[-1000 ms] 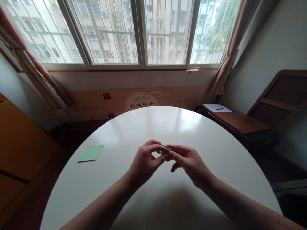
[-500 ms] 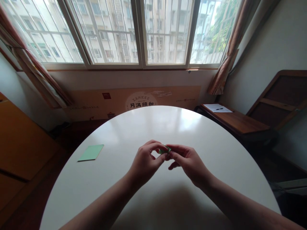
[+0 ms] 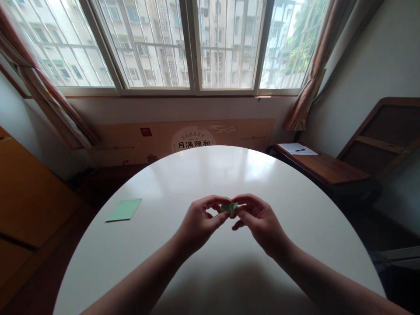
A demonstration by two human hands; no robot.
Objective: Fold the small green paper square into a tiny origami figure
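Well, in the head view, the left hand [image 3: 198, 221] and right hand [image 3: 260, 218] pinch the folded green paper [image 3: 230, 207] between them, above the table [image 3: 98, 249]. Creasing seems underway; the next move calls for light, steady fingertips.

Both forearms angle inward, the left hand [image 3: 202, 221] and right hand [image 3: 259, 218] pinching.

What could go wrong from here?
Left hand and right hand both pinch the small, creased green paper piece; uneven pull could tear it.
Their fingers cover part of it, so a fold might slip unseen.
The flat light-green paper square lies near the left edge of the round white table; an arm might brush it off.
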